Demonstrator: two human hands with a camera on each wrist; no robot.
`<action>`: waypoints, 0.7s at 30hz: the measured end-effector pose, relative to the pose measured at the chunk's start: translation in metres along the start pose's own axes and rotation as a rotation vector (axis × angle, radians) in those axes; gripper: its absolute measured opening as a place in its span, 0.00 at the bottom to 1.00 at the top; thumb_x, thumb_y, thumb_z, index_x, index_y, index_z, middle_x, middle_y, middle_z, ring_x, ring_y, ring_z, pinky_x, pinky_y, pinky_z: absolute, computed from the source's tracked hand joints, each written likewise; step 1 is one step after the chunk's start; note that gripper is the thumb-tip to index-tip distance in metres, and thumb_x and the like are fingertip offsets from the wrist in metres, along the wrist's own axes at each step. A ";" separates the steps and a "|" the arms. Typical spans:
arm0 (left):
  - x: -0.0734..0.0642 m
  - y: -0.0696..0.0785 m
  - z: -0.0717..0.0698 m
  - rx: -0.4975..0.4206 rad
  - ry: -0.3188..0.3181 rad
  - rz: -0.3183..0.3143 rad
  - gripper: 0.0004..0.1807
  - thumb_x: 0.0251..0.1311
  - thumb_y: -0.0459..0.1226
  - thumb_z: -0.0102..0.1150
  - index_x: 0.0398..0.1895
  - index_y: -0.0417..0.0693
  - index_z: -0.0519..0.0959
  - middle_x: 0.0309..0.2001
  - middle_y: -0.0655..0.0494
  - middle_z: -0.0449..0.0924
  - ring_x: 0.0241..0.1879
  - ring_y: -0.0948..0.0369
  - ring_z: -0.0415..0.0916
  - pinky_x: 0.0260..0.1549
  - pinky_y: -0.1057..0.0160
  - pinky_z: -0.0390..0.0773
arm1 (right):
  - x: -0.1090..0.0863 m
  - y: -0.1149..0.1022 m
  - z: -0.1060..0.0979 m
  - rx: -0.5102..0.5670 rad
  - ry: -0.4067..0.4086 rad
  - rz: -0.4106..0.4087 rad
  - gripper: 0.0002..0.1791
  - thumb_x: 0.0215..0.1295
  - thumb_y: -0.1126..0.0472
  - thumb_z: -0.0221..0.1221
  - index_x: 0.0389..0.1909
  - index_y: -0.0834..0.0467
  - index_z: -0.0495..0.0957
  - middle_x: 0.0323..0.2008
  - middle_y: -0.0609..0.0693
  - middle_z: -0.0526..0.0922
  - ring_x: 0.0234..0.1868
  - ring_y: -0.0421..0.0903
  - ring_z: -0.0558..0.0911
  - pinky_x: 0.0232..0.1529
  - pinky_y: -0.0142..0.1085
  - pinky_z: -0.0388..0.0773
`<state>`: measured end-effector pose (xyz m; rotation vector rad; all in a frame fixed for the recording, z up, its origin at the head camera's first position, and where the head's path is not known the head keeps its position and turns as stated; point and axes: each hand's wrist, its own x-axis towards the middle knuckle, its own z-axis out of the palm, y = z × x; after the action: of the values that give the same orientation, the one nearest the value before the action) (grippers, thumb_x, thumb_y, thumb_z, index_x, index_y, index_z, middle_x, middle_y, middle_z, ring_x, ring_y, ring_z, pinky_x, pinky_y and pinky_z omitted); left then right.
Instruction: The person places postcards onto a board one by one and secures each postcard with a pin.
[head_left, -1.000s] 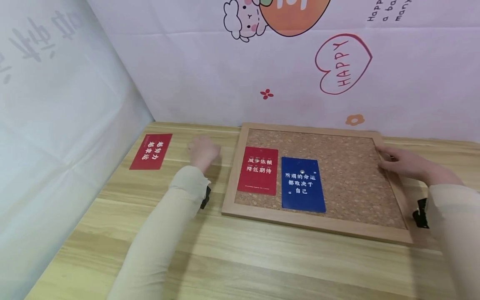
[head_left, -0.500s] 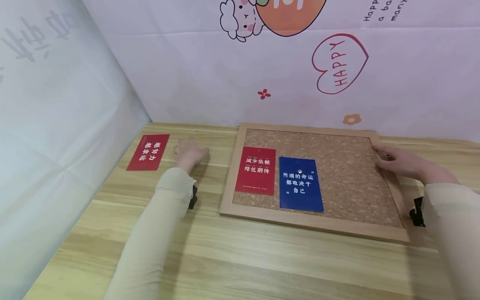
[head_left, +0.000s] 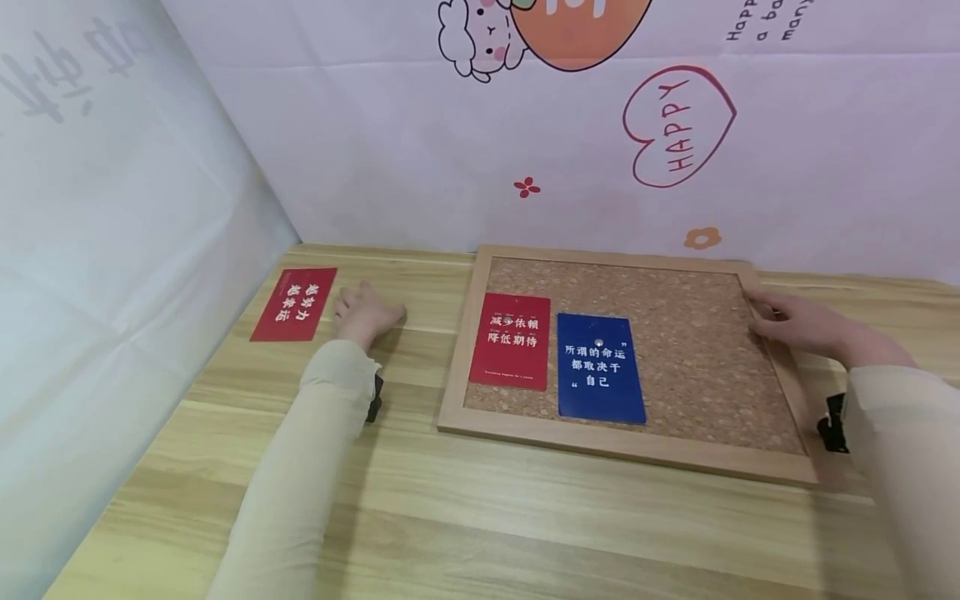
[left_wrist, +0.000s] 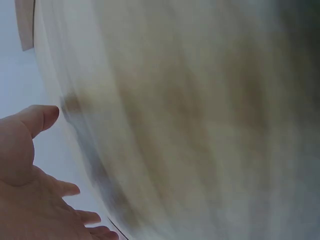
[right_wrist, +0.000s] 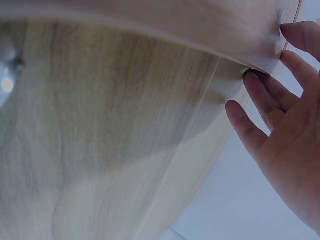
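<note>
A framed cork board [head_left: 712,358] lies flat on the wooden table. A red card [head_left: 510,362] and a blue card [head_left: 600,400] lie on its left half, each with a small round pin head near the top. My right hand [head_left: 806,329] holds the board's right frame edge; the right wrist view shows thumb and forefinger at the wooden frame [right_wrist: 215,30]. To the left of the board, my left hand [head_left: 367,315] hovers over or rests on the table, its fingers spread and holding nothing. Just left of its fingers lies another red card [head_left: 294,304], printed with white characters.
Behind the table [head_left: 465,525] hangs a white cloth [head_left: 390,150] with printed drawings. A second pale cloth [head_left: 150,250] borders the table's left side. The left wrist view of the tabletop is blurred.
My left hand has moved left, away from the board and close to the loose red card, and its fingers have spread. My right hand stays at the board's edge.
</note>
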<state>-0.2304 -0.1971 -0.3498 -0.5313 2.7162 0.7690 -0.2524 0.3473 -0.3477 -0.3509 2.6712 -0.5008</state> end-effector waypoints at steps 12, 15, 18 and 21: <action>0.003 -0.004 -0.002 0.043 -0.033 -0.003 0.50 0.65 0.52 0.45 0.74 0.36 0.29 0.73 0.29 0.20 0.73 0.35 0.21 0.72 0.39 0.33 | -0.002 -0.001 0.000 0.008 -0.001 -0.007 0.36 0.75 0.55 0.42 0.71 0.72 0.39 0.64 0.85 0.48 0.62 0.81 0.53 0.57 0.70 0.58; 0.004 -0.006 -0.002 0.038 -0.039 -0.012 0.51 0.65 0.53 0.45 0.74 0.36 0.28 0.73 0.29 0.19 0.73 0.35 0.20 0.71 0.38 0.32 | -0.001 -0.002 0.000 -0.003 0.004 -0.007 0.36 0.75 0.55 0.42 0.71 0.73 0.40 0.63 0.85 0.48 0.62 0.81 0.53 0.57 0.70 0.58; 0.006 -0.008 -0.002 0.023 -0.046 -0.020 0.51 0.64 0.53 0.45 0.74 0.37 0.27 0.73 0.30 0.18 0.73 0.36 0.18 0.71 0.38 0.30 | -0.001 -0.001 0.000 -0.011 0.005 -0.004 0.36 0.75 0.54 0.43 0.71 0.72 0.40 0.63 0.85 0.48 0.62 0.81 0.53 0.57 0.70 0.58; 0.007 -0.008 -0.002 0.018 -0.053 -0.021 0.51 0.64 0.53 0.44 0.74 0.37 0.26 0.72 0.30 0.17 0.73 0.36 0.17 0.71 0.38 0.29 | 0.000 0.001 0.001 -0.009 0.002 0.001 0.37 0.75 0.54 0.43 0.71 0.72 0.39 0.63 0.85 0.48 0.62 0.81 0.53 0.57 0.70 0.58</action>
<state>-0.2334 -0.2063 -0.3542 -0.5272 2.6616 0.7425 -0.2526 0.3483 -0.3487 -0.3515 2.6764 -0.4888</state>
